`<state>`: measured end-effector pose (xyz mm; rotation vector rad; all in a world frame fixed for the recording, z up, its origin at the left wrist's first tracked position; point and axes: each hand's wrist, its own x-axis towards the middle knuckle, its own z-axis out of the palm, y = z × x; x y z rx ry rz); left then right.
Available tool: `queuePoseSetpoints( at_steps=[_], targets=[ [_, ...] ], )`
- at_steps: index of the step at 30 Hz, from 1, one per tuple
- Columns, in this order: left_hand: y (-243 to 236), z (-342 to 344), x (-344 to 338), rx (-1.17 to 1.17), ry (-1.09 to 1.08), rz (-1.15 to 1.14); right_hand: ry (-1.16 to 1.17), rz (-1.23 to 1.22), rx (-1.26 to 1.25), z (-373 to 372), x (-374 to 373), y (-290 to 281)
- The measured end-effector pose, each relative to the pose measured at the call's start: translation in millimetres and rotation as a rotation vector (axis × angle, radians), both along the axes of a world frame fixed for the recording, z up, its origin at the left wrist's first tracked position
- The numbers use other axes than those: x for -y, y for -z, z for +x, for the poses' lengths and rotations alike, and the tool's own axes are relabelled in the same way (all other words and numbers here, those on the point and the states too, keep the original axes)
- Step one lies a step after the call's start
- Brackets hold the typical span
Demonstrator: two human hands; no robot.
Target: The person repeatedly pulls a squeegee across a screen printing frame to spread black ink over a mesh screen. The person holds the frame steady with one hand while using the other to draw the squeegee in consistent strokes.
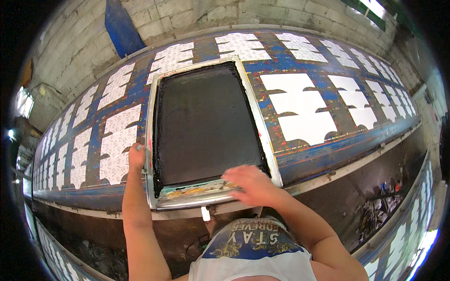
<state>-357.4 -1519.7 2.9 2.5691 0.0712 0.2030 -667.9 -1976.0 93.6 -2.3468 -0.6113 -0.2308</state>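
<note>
A screen printing frame (268, 150) with pale, ink-stained sides lies on the long table in front of me. Its dark mesh (206, 122) is bordered by black ink, and smears of yellow and green mark its near end. At the frame's left side, my left hand (137, 156) is closed on the edge. My right hand (251, 185) hovers over the near right corner, slightly blurred. Its thumb stands apart from the fingers, and I see nothing in it. Plain white cut fabric pieces (300, 110) lie to the right; printed ones (121, 143) lie to the left.
The long printing table (300, 161), stained blue and dark, carries rows of fabric pieces. A block wall (164, 18) runs behind it, with a blue panel (123, 30) against it. Another table with fabric pieces (412, 225) stands at the lower right, near a cluttered pile (377, 213).
</note>
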Motion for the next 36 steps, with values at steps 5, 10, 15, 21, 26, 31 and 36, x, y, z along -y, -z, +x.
queuePoseSetpoints(
  at_steps=[5,10,15,21,26,31,36],
  targets=[
    [2.9,-3.5,2.0,0.007,-0.068,-0.088,0.585,0.084,0.039,-5.7,89.6,29.0],
    [6.9,3.5,-9.4,-0.097,0.002,-0.197,0.806,0.593,-0.682,-18.3,122.9,72.9],
    [16.3,1.1,-16.9,-0.187,-0.057,-0.485,0.817,0.605,-0.67,-22.5,104.3,80.5],
    [13.0,-2.8,-12.8,-0.223,-0.02,-0.68,0.946,0.592,-0.618,-19.6,85.9,59.3],
    [-0.5,-7.4,-8.8,-0.271,-0.063,-0.671,1.02,0.784,-0.617,-22.7,81.7,44.4],
    [-24.9,-5.6,4.8,-0.313,-0.14,-0.725,0.864,0.882,-0.48,-31.3,90.3,18.5],
    [-57.5,-11.6,49.0,-0.316,-0.08,-0.817,0.932,0.814,-0.414,-28.0,128.7,9.4]
  ],
)
